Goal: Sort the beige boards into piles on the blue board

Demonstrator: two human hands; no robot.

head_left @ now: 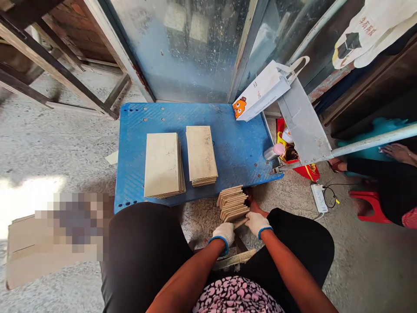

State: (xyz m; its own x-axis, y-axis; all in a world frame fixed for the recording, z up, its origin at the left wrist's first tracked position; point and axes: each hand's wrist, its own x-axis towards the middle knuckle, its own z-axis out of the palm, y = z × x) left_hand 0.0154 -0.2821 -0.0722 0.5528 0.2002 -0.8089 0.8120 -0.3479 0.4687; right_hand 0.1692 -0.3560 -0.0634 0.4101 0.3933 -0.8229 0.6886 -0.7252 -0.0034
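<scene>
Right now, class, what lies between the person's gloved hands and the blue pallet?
The head view shows a leaning row of tiles between the left hand and right hand and the edge of the blue pallet.

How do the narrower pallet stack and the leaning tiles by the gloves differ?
The stack lies flat; the leaning tiles stand on edge. The stack sits on the blue pallet; the tiles sit on the concrete floor, beside the left glove and right glove. Both are pale tan.

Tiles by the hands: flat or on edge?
On edge: the tiles stand leaning in a row, edges up, unlike the flat stacks on the blue pallet.
</scene>
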